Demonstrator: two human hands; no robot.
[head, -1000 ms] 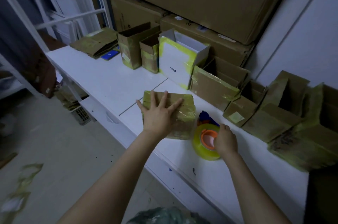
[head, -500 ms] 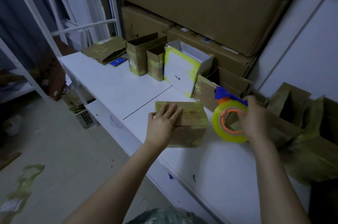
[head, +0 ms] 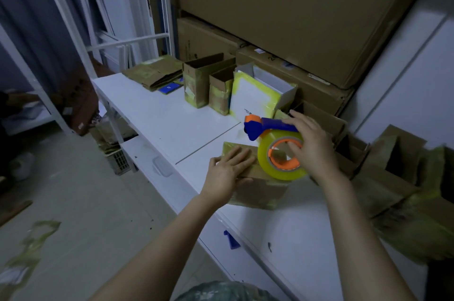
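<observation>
A small cardboard box [head: 258, 190] wrapped in yellowish tape lies near the front edge of the white table [head: 159, 116]. My left hand [head: 227, 175] rests flat on the box's top left part, fingers straight. My right hand [head: 312, 145] grips a tape dispenser [head: 275, 143] with a blue and orange handle and a yellow tape roll. The dispenser hangs just above the box's right end, its blue head pointing left.
Several open taped boxes [head: 208, 79] and a white box [head: 258, 94] stand along the back. Large cartons [head: 282, 18] are stacked behind them. More taped boxes [head: 398, 177] crowd the right side. Flattened cardboard [head: 154, 72] lies at the far left. Tape scraps [head: 27, 249] litter the floor.
My right hand lifted the tape dispenser off the table, swung it up to the right, then brought it left over the box. My left hand stayed on the box.
</observation>
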